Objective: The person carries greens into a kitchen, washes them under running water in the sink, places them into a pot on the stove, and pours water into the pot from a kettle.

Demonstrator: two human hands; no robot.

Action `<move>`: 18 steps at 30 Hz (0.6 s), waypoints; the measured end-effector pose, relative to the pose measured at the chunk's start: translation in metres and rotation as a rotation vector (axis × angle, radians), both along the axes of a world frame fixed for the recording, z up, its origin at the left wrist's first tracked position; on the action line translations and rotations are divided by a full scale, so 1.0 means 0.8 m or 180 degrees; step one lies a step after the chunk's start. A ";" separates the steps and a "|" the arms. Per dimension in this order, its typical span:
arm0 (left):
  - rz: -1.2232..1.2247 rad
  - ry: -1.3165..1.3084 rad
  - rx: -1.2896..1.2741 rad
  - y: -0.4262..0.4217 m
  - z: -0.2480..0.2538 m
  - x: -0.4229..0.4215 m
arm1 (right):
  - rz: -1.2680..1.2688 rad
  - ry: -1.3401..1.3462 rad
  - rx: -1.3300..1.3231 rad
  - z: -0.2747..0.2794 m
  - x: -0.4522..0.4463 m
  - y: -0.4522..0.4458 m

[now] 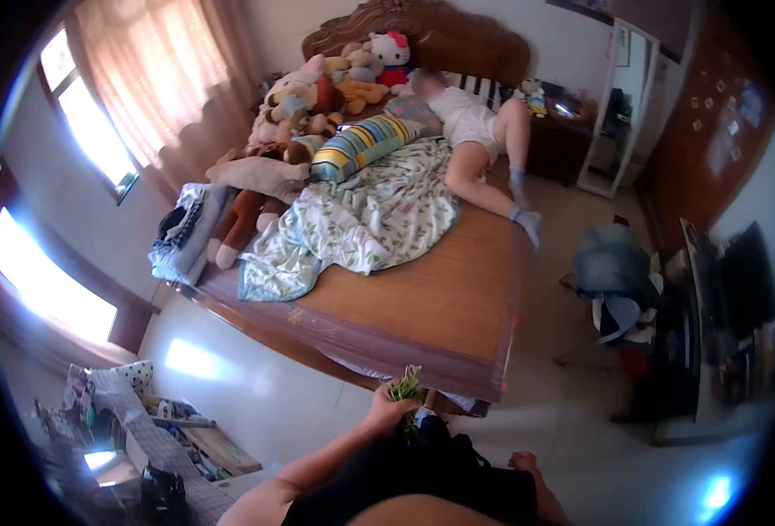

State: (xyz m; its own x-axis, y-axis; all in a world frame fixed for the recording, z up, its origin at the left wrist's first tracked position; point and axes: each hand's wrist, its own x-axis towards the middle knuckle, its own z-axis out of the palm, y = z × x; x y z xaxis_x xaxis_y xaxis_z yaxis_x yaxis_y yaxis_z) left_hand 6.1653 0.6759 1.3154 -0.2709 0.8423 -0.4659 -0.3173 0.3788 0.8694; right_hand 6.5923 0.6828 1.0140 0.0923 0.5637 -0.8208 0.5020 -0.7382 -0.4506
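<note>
green, thin-stemmed leafy sprigs (408, 383) are gripped in the left hand (389, 410), closed about them, just short of the foot of the bed (466, 272). the right hand (522, 461) is held low, fingers seemingly curled; whether anything is held cannot be told. carrying is judged the step in hand; a steady grip and watched footing are called for. the bed is occupied by a reclining person (472, 118); floor (554, 337) beside it is narrowed by piled clothes (611, 263).
</note>
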 end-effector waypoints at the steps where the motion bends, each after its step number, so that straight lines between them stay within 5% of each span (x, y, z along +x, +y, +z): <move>1: -0.0089 0.0005 0.0000 0.008 0.001 0.001 | -0.0417 0.0244 -0.0081 -0.026 0.011 -0.013; 2: -0.0178 0.0021 0.0017 0.021 0.007 0.000 | -0.0834 0.0501 -0.0141 -0.033 0.010 -0.017; 5: -0.0476 0.0032 0.0104 0.051 0.012 0.003 | 0.3590 -0.1298 0.1354 -0.021 -0.004 -0.031; 8: -0.0708 -0.0094 0.0234 0.072 0.019 0.008 | 0.3454 -0.1289 0.0878 -0.009 -0.019 -0.041; 10: -0.0816 -0.0216 0.0254 0.085 0.019 0.013 | 0.2226 -0.1051 0.0523 -0.003 -0.026 -0.049; 12: -0.0913 -0.0355 0.0176 0.101 0.014 0.017 | 0.2222 -0.1231 0.0641 0.001 -0.030 -0.047; 14: -0.1012 -0.0259 0.0203 0.109 0.017 0.021 | 0.3473 -0.1832 0.1156 0.016 -0.028 -0.053; 18: -0.1240 -0.0224 0.0328 0.123 0.002 0.024 | 0.2993 -0.1573 0.1261 0.032 -0.028 -0.044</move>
State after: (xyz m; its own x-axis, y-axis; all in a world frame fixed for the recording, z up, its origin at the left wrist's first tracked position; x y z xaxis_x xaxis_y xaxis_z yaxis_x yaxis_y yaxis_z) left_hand 6.1847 0.7744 1.3166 0.1070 0.9189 -0.3797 -0.2274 0.3944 0.8904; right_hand 6.5701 0.6474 1.0394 -0.2407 0.7926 -0.5603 0.9700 0.1764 -0.1672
